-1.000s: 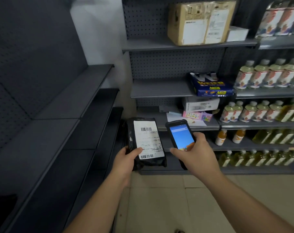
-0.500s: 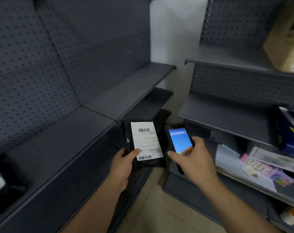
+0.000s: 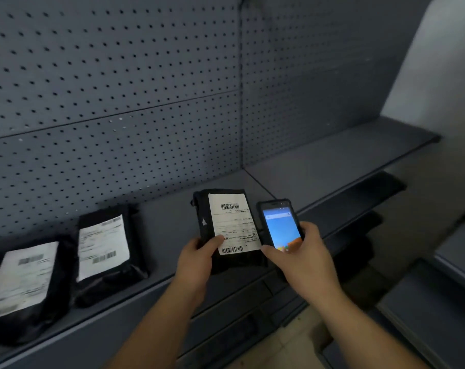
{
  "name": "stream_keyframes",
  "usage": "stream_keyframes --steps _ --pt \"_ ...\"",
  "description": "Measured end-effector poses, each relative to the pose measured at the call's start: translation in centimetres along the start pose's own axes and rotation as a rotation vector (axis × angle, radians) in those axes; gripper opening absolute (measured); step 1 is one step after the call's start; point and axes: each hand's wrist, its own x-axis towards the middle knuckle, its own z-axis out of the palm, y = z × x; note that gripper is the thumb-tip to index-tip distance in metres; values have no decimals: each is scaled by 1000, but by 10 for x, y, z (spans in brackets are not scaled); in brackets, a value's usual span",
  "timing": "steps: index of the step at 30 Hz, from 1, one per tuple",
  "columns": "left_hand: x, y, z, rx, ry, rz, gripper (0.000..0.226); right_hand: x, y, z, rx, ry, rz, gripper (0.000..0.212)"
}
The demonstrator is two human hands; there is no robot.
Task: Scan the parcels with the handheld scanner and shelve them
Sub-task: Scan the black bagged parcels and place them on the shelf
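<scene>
the left hand [image 3: 199,258] was clamped on the lower left corner of a black plastic parcel with a white barcode label [image 3: 227,225], thumb across the label. the right hand [image 3: 300,258] was wrapped round a black handheld scanner with a lit blue screen [image 3: 279,225], just right of the parcel. two black labelled parcels [image 3: 103,253] lay on the grey metal shelf [image 3: 170,222], well left of the left grip. judgement: shelving was in hand; the parcel should go label-up beside them, thumb clear of the barcode.
</scene>
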Motion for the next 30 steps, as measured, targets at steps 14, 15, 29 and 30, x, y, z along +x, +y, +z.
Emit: stream_keyframes --steps 14,15,29,30 --pt "62 24 -71 -12 329 -95 23 71 -51 84 12 -262 -131 95" --pt "65 23 -71 -2 350 -100 25 76 -53 86 16 -278 -139 95" --pt "78 47 -47 502 576 -102 60 125 -65 76 35 -404 -226 85" --pt "77 50 -45 556 591 -87 74 129 -63 76 32 -409 -226 88"
